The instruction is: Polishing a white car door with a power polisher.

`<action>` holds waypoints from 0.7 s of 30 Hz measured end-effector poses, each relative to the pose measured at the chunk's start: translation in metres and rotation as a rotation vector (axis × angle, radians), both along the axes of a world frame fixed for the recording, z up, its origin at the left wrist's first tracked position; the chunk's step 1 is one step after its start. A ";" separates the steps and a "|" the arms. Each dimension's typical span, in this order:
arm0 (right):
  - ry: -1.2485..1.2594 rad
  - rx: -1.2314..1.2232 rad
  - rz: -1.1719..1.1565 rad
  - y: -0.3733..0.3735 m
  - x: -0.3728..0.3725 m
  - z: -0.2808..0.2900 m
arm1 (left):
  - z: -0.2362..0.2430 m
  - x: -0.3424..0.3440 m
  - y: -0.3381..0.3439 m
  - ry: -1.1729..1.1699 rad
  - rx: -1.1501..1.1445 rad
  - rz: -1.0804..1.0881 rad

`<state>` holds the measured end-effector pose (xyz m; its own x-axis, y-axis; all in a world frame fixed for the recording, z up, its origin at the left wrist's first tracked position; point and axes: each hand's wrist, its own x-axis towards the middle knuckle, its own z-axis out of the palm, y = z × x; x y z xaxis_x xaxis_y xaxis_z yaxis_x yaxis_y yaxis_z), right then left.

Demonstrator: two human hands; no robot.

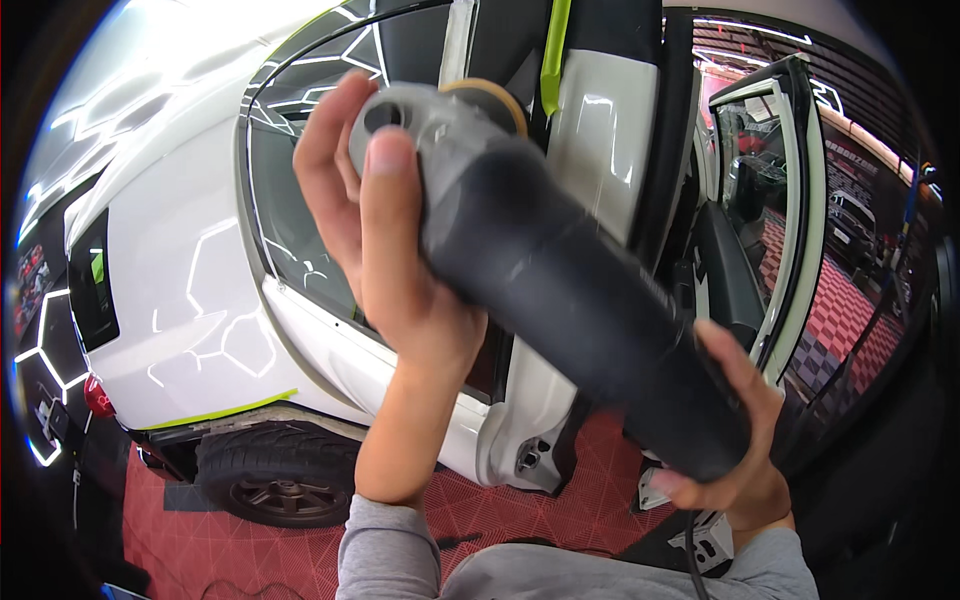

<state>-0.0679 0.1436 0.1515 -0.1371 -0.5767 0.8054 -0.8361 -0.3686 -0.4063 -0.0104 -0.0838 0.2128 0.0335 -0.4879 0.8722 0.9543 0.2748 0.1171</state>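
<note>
A grey and black car polisher (560, 270) fills the middle of the view, slanting from upper left to lower right. My left hand (385, 220) is wrapped round its grey head, thumb on top and fingers round the far side. The rear end of the black body is gripped by my right hand (745, 430). Past the head, part of a tan round pad (490, 98) shows, close to the white door pillar (595, 130). Whether the pad touches the paint I cannot tell. A power cord (692, 550) hangs below my right hand.
The white car (170, 260) has its rear side at left, with a wheel (285, 480) below. Yellow-green masking tape (556, 50) runs along the pillar; another strip (220, 409) edges the wheel arch. An open door (770, 200) stands at right over red floor tiles (450, 520).
</note>
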 end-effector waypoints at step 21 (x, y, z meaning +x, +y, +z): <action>-0.176 -0.218 -0.162 -0.010 -0.016 0.079 | 0.118 -0.024 0.029 0.100 -0.351 -0.101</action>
<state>-0.0835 0.1338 0.2304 -0.3611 -0.3528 0.8632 -0.8150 -0.3304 -0.4760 -0.0344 -0.0543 0.3303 0.0943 -0.1649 0.9818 0.9806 0.1859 -0.0630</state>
